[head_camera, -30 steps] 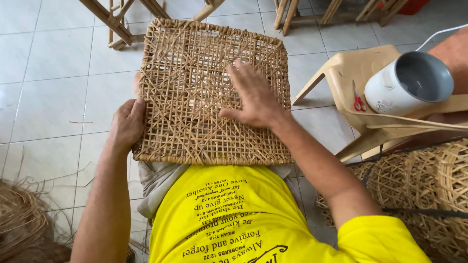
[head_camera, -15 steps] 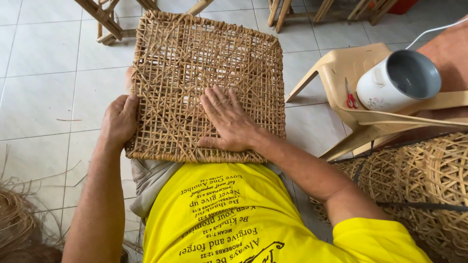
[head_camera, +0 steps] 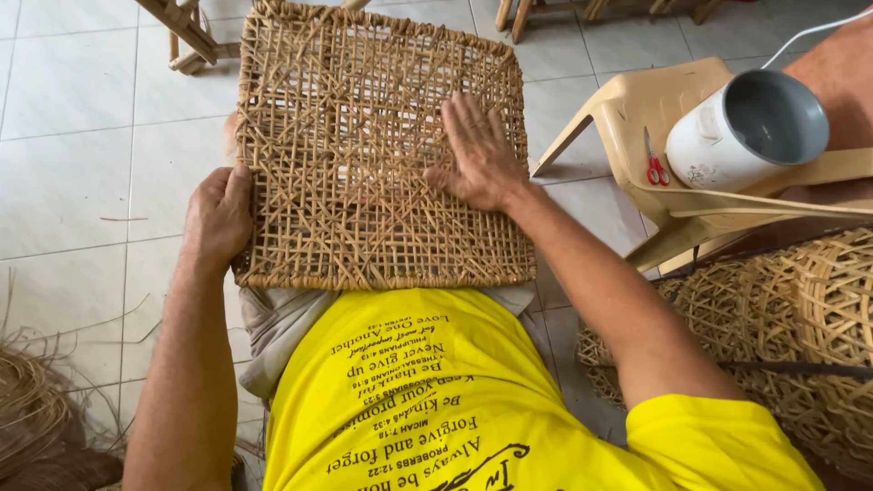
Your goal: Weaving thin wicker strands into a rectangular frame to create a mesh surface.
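Since the earlier frame, the right hand (head_camera: 480, 155) had slid up from the panel's near edge toward its right-centre, while the left hand (head_camera: 218, 216) stayed clamped on the left edge. At this moment the woven panel (head_camera: 364, 155) lay across the person's lap, its far edge toward the tiled floor (head_camera: 82, 136). The left fingers curled round the rim, thumb on top. The right hand lay flat on the weave, fingers spread and holding nothing.

To do this well, the flat palm needed to press evenly so loose strands showed themselves, and the left grip needed to keep the frame from tipping. Whether the right fingertips caught any single strand was hard to tell from this angle.

Beside the person's right stood a plastic chair (head_camera: 637, 118) bearing red scissors (head_camera: 655, 168) and a white pot (head_camera: 746, 132). More wicker work (head_camera: 791, 327) sat below it.
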